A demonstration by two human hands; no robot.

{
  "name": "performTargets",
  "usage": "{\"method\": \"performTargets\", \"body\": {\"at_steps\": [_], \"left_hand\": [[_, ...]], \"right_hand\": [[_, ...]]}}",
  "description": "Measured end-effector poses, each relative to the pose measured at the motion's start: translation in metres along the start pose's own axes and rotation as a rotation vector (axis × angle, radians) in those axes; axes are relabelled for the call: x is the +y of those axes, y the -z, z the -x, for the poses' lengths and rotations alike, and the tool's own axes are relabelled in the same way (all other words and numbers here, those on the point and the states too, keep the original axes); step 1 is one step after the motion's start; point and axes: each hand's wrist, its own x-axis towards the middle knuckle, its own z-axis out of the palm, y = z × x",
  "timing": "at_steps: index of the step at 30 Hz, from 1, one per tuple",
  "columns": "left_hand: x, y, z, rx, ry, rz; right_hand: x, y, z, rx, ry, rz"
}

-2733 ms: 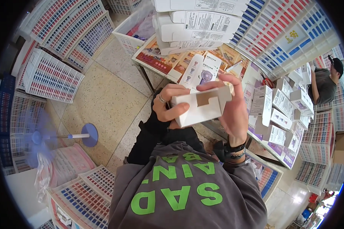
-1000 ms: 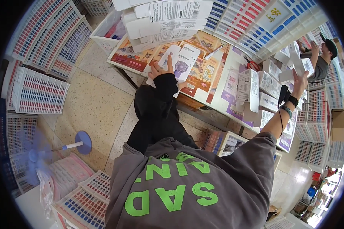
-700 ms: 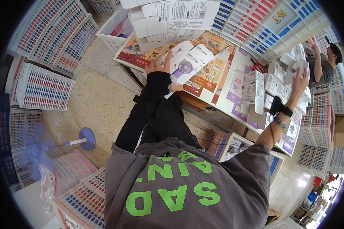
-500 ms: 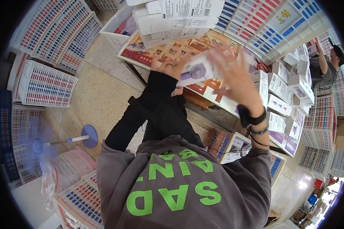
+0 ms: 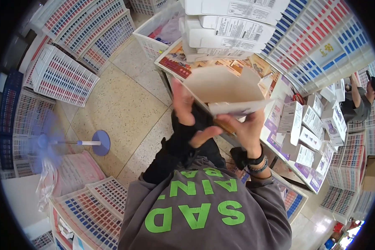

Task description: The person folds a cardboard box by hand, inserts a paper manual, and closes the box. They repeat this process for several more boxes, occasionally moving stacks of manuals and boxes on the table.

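Observation:
An opened-out cardboard box (image 5: 223, 85), white outside with a plain greyish inside facing up, is in front of me over the table's near edge. My right hand (image 5: 249, 130), with dark bands at the wrist, grips the box's near right edge between thumb and fingers. To the left of the box is my left hand (image 5: 191, 112), its fingers and thumb spread and slightly blurred, holding nothing. Beyond the box, a stack of flattened white cartons (image 5: 233, 33) with printed labels stands on the table (image 5: 271, 146).
Several small white and purple boxes (image 5: 312, 121) crowd the table's right side, near red-handled scissors (image 5: 297, 96). Slatted plastic baskets (image 5: 316, 37) rise behind. A white bin (image 5: 154, 41) stands at the far left corner. A blue fan (image 5: 43, 143) is on the left. Another person (image 5: 364, 98) is at far right.
The small box with a fan picture, earlier between my hands, now appears opened out, inside showing. My left hand has come away from it; my right hand has moved down to its near edge.

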Motion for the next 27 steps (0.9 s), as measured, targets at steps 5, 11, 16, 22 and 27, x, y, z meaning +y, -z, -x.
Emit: {"method": "performTargets", "body": {"at_steps": [5, 11, 16, 22, 27], "left_hand": [[-0.03, 0.058, -0.001, -0.52, -0.075, -0.298], [-0.047, 0.029, 0.0, -0.375, -0.579, -0.078], [-0.045, 0.042, -0.008, -0.467, -0.649, -0.263], [-0.015, 0.032, -0.023, -0.512, -0.557, -0.283], [0.005, 0.027, -0.038, -0.655, -0.384, -0.278]], "right_hand": [[-0.022, -0.013, 0.006, 0.099, -0.039, -0.799], [-0.043, -0.009, -0.006, -0.059, -0.046, -0.705], [-0.057, -0.007, -0.005, -0.043, -0.138, -0.729], [-0.039, 0.009, -0.016, -0.245, 0.013, -0.712], [-0.051, 0.013, -0.034, -0.164, 0.278, -0.377]]}}
